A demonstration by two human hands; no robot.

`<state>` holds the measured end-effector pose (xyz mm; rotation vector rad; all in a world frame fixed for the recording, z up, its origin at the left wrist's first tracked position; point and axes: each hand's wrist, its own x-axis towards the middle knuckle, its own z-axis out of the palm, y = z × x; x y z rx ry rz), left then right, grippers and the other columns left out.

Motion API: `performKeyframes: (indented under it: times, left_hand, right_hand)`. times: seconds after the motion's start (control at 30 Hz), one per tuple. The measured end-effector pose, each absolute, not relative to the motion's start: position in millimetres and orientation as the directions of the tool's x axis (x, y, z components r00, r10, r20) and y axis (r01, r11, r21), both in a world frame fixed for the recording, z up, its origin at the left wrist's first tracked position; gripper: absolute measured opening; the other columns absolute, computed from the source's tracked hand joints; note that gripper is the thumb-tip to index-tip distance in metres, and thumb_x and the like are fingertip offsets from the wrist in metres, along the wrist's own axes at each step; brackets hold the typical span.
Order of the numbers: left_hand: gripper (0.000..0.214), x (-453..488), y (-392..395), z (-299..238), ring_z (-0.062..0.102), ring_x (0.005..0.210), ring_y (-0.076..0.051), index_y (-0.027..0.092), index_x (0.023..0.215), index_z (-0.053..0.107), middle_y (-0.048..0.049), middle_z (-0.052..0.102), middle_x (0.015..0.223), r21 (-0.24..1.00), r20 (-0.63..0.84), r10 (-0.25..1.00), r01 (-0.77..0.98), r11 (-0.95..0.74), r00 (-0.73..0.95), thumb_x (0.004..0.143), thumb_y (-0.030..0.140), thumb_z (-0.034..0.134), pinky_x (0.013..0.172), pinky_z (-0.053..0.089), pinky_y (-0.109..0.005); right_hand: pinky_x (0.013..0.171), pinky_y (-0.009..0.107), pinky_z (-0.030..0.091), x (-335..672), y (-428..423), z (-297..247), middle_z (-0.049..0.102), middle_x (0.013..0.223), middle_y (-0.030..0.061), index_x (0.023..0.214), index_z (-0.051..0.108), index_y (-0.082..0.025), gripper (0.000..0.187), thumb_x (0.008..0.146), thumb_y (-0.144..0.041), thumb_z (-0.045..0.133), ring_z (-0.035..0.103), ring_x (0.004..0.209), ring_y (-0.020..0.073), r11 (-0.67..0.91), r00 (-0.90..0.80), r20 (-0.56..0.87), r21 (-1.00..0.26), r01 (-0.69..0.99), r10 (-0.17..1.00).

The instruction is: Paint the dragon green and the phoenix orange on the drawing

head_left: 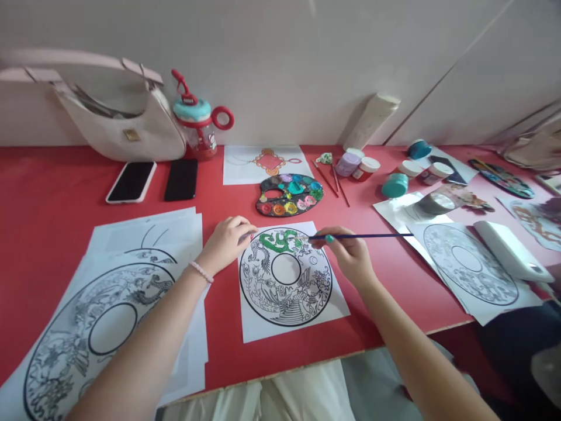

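Note:
A white sheet with a printed ring-shaped dragon design point(287, 278) lies on the red table point(52, 234) in front of me; its top part is painted green. My right hand point(348, 254) pinches a thin blue paintbrush point(372, 236), whose tip touches the green area. My left hand point(225, 241) rests with curled fingers on the sheet's upper left corner and presses it down. A round paint palette point(289, 196) with several colours sits just behind the sheet.
More printed sheets point(100, 316) lie at the left and others point(471, 266) at the right. Two phones point(131, 181) point(181, 179), a pale handbag point(127, 126) and a water bottle point(199, 126) stand at the back left. Paint jars point(394, 185) and spare brushes point(335, 178) sit at the back right.

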<state>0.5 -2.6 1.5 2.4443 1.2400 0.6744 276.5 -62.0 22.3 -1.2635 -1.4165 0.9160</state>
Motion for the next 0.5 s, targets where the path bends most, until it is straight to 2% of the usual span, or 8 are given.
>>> performKeyframes:
  times: [0.07, 0.17, 0.23, 0.33, 0.4, 0.5]
  left_hand:
    - [0.02, 1, -2, 1, 0.056, 0.092, -0.019, 0.022, 0.101, 0.065, -0.0035, 0.06, 0.099, 0.485, 0.259, 0.822, 0.667, -0.565, 0.507, 0.088, 0.016, 0.051, 0.085, 0.045, -0.037]
    - [0.019, 2, -3, 1, 0.056, 0.091, -0.019, 0.022, 0.1, 0.065, -0.0027, 0.06, 0.096, 0.496, 0.244, 0.832, 0.673, -0.549, 0.498, 0.087, 0.017, 0.053, 0.085, 0.045, -0.037]
    - [0.019, 2, -3, 1, 0.056, 0.09, -0.018, 0.022, 0.1, 0.065, -0.0025, 0.06, 0.096, 0.482, 0.251, 0.832, 0.682, -0.55, 0.494, 0.087, 0.016, 0.052, 0.084, 0.045, -0.036]
    - [0.019, 3, -4, 4, 0.056, 0.089, -0.018, 0.022, 0.099, 0.065, -0.0025, 0.059, 0.096, 0.461, 0.256, 0.826, 0.687, -0.561, 0.503, 0.088, 0.016, 0.051, 0.083, 0.044, -0.036]
    - [0.019, 4, -4, 5, 0.056, 0.089, -0.017, 0.021, 0.099, 0.064, -0.0024, 0.059, 0.096, 0.455, 0.256, 0.823, 0.688, -0.565, 0.506, 0.088, 0.016, 0.049, 0.083, 0.045, -0.035]
    - [0.02, 4, -4, 6, 0.056, 0.089, -0.017, 0.022, 0.1, 0.064, -0.0024, 0.058, 0.096, 0.453, 0.25, 0.826, 0.693, -0.562, 0.506, 0.089, 0.019, 0.047, 0.082, 0.045, -0.034]
  right_hand:
    - [0.067, 0.034, 0.056, 281, -56, 16, 0.07, 0.074, 0.0056, 0.088, 0.063, -0.019, 0.02, 0.083, -0.038, 0.058, 0.068, 0.068, 0.0176, 0.149, -0.012, 0.148, -0.981, 0.126, 0.989]
    - [0.061, 0.03, 0.054, 284, -54, 7, 0.067, 0.073, 0.0034, 0.08, 0.062, -0.02, 0.013, 0.077, -0.032, 0.066, 0.065, 0.065, 0.0151, 0.143, -0.028, 0.14, -0.98, 0.135, 0.99]
    - [0.052, 0.024, 0.047, 285, -55, 5, 0.062, 0.067, 0.0008, 0.072, 0.057, -0.02, 0.013, 0.075, -0.027, 0.067, 0.058, 0.058, 0.0114, 0.147, -0.019, 0.146, -0.973, 0.175, 0.989]
    - [0.044, 0.021, 0.035, 283, -55, 6, 0.052, 0.061, -0.0026, 0.067, 0.045, -0.02, 0.021, 0.074, -0.024, 0.065, 0.045, 0.05, 0.0075, 0.131, -0.054, 0.125, -0.983, 0.129, 0.991]
    - [0.042, 0.02, 0.03, 282, -55, 8, 0.048, 0.06, -0.0041, 0.065, 0.038, -0.021, 0.025, 0.073, -0.02, 0.062, 0.039, 0.048, 0.006, 0.113, -0.101, 0.103, -0.989, 0.096, 0.99]
    - [0.044, 0.021, 0.028, 282, -54, 9, 0.045, 0.06, -0.0046, 0.064, 0.034, -0.022, 0.027, 0.071, -0.013, 0.059, 0.038, 0.051, 0.0065, 0.109, -0.14, 0.097, -0.991, 0.081, 0.985]
